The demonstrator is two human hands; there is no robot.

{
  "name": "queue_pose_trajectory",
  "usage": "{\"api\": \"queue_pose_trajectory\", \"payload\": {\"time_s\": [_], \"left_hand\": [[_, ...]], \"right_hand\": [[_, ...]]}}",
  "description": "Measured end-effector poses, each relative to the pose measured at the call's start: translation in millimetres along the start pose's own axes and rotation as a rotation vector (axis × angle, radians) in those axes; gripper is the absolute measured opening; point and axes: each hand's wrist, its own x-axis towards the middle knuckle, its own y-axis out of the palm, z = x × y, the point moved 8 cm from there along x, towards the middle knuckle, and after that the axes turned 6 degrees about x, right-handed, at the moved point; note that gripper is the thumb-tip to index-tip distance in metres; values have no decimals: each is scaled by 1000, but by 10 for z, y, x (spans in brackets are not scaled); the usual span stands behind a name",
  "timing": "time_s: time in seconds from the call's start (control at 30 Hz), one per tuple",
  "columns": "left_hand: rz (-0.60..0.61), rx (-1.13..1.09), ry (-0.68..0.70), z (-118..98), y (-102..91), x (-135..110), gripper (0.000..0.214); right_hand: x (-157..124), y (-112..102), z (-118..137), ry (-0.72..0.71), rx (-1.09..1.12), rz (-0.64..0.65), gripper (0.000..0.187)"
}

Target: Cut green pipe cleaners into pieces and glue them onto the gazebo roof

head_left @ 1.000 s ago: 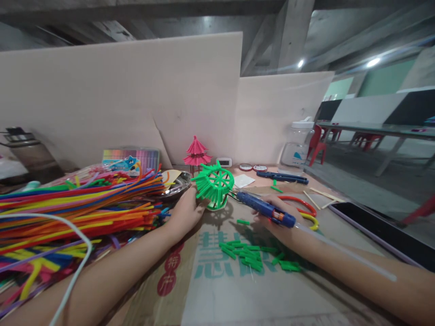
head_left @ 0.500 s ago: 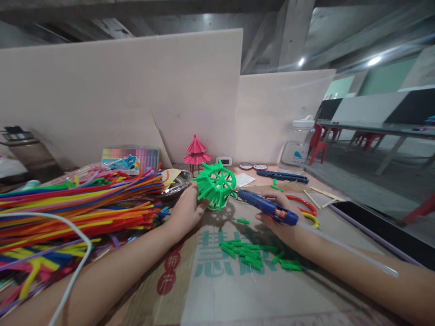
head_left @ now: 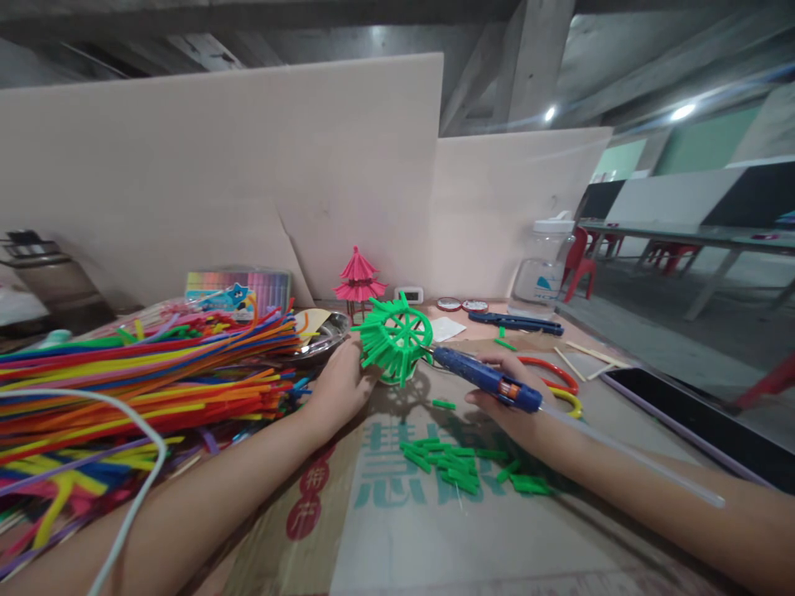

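Observation:
My left hand [head_left: 341,381] is closed on the left side of a green pipe-cleaner model [head_left: 397,338], a spoked ring with short strips fanning out round it. Its fingertips are partly hidden behind the model. My right hand [head_left: 506,397] grips a blue hot glue gun [head_left: 481,377], whose metal nozzle points left and reaches the model's right rim. A clear glue stick [head_left: 639,459] sticks out of the gun's back end. Below the hands, several short green pipe-cleaner pieces [head_left: 456,463] lie on the printed cardboard [head_left: 397,538], with a single piece [head_left: 443,404] nearer the model.
Bundles of coloured pipe cleaners [head_left: 142,364] fill the left side, crossed by a white cable [head_left: 146,422]. Behind stand a pink pagoda model [head_left: 358,277], a metal bowl [head_left: 326,339] and a clear bottle [head_left: 543,265]. Blue pliers [head_left: 515,322], scissors [head_left: 552,377] and a phone [head_left: 701,422] lie right.
Almost nothing differs. The glue gun has shifted very slightly left, its nozzle still at the green model's rim, and both hands keep their holds.

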Motion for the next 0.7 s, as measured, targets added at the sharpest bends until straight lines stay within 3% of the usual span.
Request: {"api": "queue_pose_trajectory", "payload": {"time_s": [0.7], "left_hand": [[13,-12,-49,93,49,-9,33]], "right_hand": [[6,20,14,-3,-38,27,31]]}}
